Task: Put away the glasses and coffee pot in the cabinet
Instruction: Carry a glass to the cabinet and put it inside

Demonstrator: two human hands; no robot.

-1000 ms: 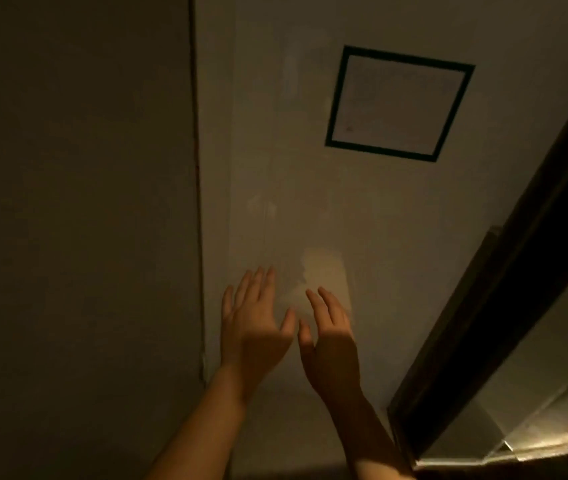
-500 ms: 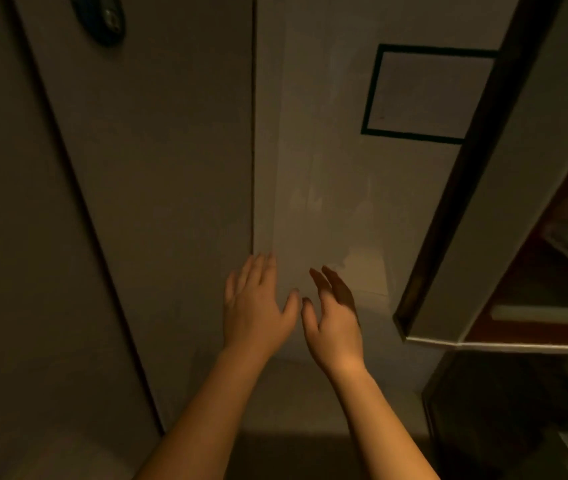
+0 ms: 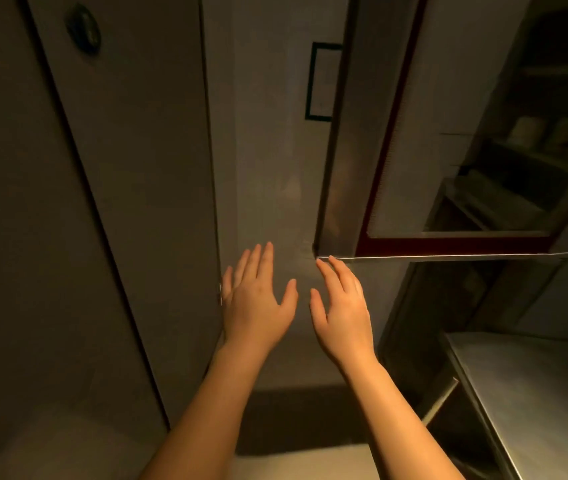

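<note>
An upper cabinet stands open at the upper right, its door swung out toward me with a dark red edge. Dim shelves inside hold a few pale round items, too dark to identify. No glasses or coffee pot can be made out. My left hand and my right hand are raised side by side in front of a pale wall, fingers straight, holding nothing. The right fingertips reach just under the door's lower left corner.
A grey door or tall panel with a dark round fitting fills the left. A framed rectangle hangs on the wall, partly hidden by the cabinet door. A steel counter lies at the lower right.
The view has swung right and down: the open cabinet and the counter have come into sight and the wall frame has slid behind the door. Both hands stay raised and empty.
</note>
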